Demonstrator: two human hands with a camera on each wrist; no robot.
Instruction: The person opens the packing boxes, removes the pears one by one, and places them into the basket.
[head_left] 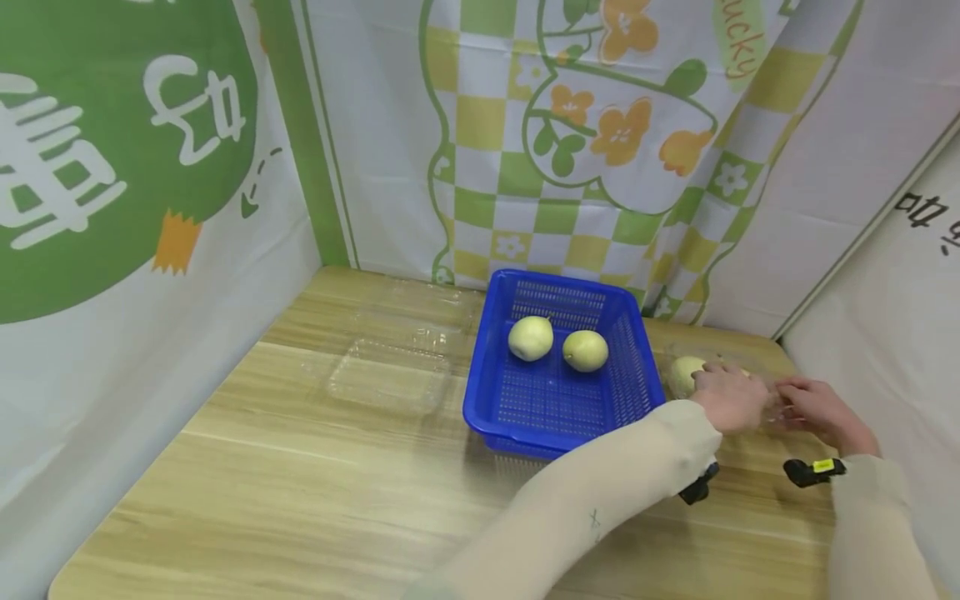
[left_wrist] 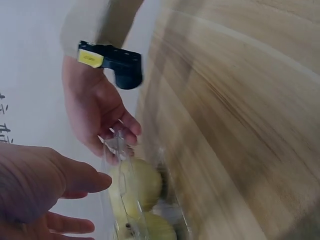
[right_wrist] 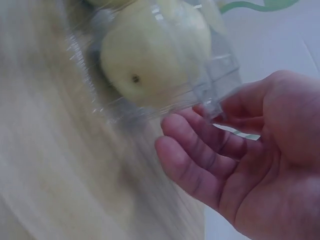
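Note:
A clear plastic clamshell box (right_wrist: 222, 72) holding pale yellow pears (right_wrist: 150, 55) lies at the right of the table. My right hand (head_left: 821, 412) pinches the near right corner of this box between thumb and fingertips, as the right wrist view shows. Over the top of the box is my left hand (head_left: 727, 398); its thumb and fingers (left_wrist: 70, 225) reach out fairly straight along the lid in the left wrist view. One pear (head_left: 686, 375) shows through the plastic beside the left hand.
A blue basket (head_left: 480, 383) with two pears (head_left: 531, 338) in it stands left of the hands. Farther left lies an empty clear plastic clamshell (head_left: 390, 375), spread open. Printed curtains (head_left: 480, 125) border the wooden table (head_left: 300, 500) at the back and sides.

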